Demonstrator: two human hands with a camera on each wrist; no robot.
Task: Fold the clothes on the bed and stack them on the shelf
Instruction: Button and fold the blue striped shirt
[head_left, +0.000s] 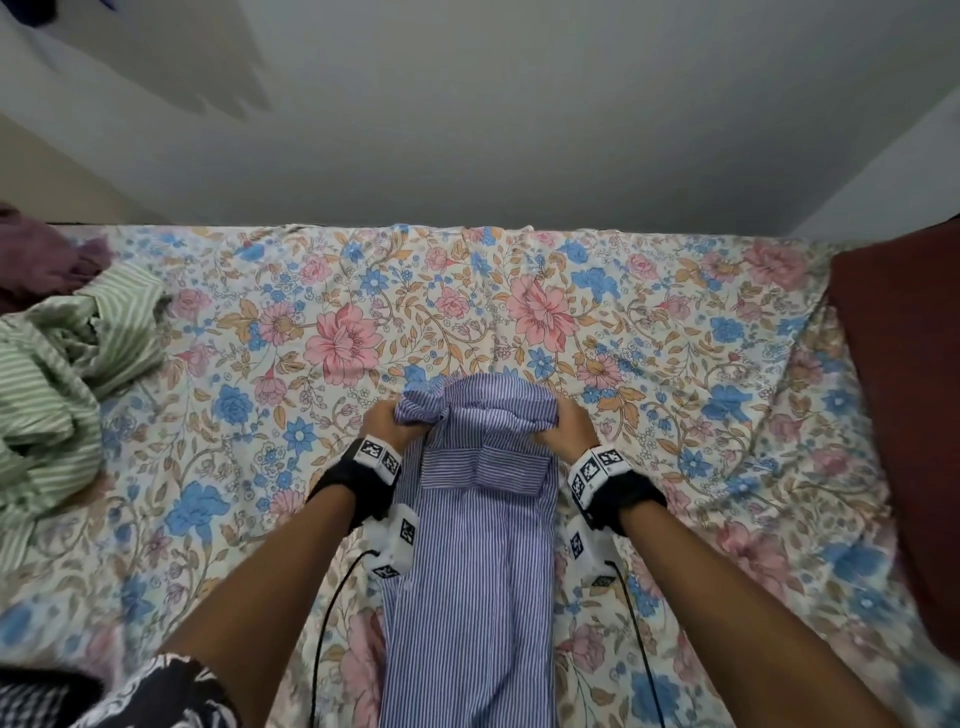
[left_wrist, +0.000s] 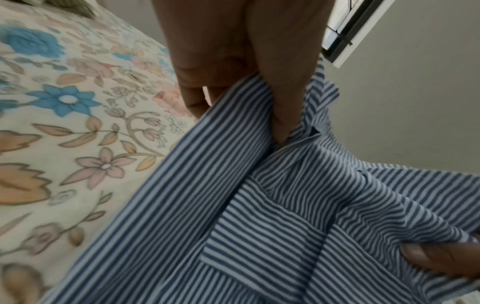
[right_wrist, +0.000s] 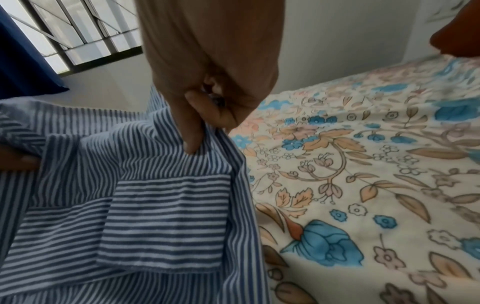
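Observation:
A blue-and-white striped shirt (head_left: 472, 561) lies folded into a long narrow strip down the middle of the bed, with its cuffs laid across it. My left hand (head_left: 388, 422) grips the far left corner of the strip, thumb on top (left_wrist: 283, 115). My right hand (head_left: 563, 427) pinches the far right corner, with fingers (right_wrist: 192, 131) curled into the cloth (right_wrist: 145, 205). The far end of the shirt (left_wrist: 298, 205) is bunched and lifted a little between both hands.
A crumpled green striped garment (head_left: 62, 374) and a purple one (head_left: 36, 260) lie at the left of the floral bedsheet (head_left: 675, 353). A dark red pillow (head_left: 909, 415) sits at the right. A grey wall (head_left: 519, 130) runs behind the bed. No shelf is in view.

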